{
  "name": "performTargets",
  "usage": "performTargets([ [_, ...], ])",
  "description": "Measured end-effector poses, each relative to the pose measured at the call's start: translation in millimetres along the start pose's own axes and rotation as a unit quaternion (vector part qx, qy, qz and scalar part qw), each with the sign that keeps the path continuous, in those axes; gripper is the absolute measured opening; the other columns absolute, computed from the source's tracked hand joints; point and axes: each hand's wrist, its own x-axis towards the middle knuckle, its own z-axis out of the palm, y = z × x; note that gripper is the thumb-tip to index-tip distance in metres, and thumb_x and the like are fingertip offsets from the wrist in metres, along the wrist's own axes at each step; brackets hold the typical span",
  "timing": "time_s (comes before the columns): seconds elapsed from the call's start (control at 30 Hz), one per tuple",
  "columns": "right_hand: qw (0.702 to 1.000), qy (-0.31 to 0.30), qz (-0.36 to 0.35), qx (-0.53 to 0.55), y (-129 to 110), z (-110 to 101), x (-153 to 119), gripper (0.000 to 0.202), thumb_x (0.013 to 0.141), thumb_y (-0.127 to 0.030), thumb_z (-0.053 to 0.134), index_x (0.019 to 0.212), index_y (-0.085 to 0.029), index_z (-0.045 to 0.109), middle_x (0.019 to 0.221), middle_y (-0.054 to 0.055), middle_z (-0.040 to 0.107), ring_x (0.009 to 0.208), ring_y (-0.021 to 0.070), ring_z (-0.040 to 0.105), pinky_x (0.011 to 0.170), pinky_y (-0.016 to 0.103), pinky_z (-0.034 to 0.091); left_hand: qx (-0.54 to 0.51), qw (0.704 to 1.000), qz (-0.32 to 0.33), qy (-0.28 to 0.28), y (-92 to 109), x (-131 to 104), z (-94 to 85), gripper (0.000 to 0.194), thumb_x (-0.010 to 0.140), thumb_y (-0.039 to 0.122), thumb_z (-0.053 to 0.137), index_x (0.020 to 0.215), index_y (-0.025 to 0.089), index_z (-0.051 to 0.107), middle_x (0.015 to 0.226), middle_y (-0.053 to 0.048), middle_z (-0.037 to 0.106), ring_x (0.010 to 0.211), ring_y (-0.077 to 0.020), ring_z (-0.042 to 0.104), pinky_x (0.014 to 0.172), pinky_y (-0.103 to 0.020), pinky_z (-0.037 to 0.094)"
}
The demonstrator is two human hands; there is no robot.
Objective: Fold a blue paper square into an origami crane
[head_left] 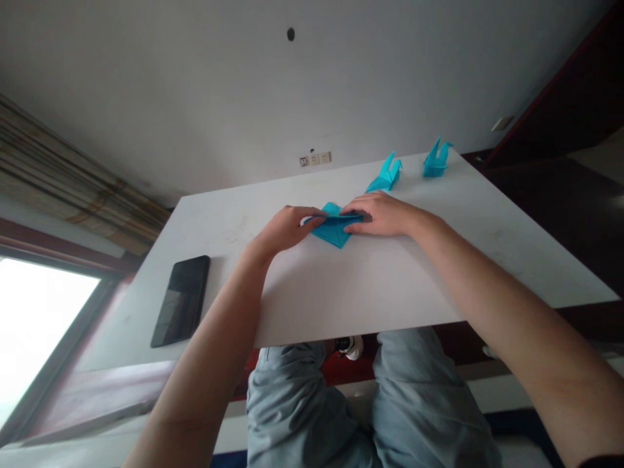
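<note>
A partly folded sheet of blue origami paper [336,233] lies on the white table [341,292], one flap raised across its middle. My left hand [291,227] pinches its left corner between thumb and fingers. On the opposite side, my right hand [383,214] grips the right corner, its fingers along the raised fold and its thumb on the lower layer. Just beyond my right hand sits a blue paper crane [387,177]. A second blue paper crane [436,160] stands farther right, near the table's back edge.
A black phone [181,302] lies on the table at the left. Behind the table rises a pale wall with sockets [315,158]. A patterned curtain [73,182] and a bright window [39,325] are to the left. My legs are under the front edge.
</note>
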Motion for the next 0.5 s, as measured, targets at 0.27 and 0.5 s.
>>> performTargets([
  [0.27,0.999,0.024,0.021,-0.007,0.0,5.9,5.1,0.023,0.116,-0.034,0.069,0.110,-0.023,0.088,0.117,0.015,0.092,0.106,0.0339,0.081,0.097,0.043,0.055,0.004,0.999,0.012,0.051,0.6,2.5,1.3,0.027,0.114,0.039,0.070,0.119,0.026,0.093,0.109,-0.007,0.096,0.095,-0.0283,0.087,0.092,-0.040,0.065],
  [0.5,0.995,0.049,0.081,0.015,-10.0,5.5,5.0,0.019,0.112,-0.030,0.072,0.123,-0.023,0.086,0.115,0.012,0.092,0.099,0.0307,0.078,0.090,0.039,0.051,0.005,0.998,-0.024,0.065,-1.0,2.8,1.5,0.008,0.104,0.029,0.085,0.108,0.024,0.089,0.112,-0.008,0.096,0.105,-0.0307,0.090,0.094,-0.042,0.066],
])
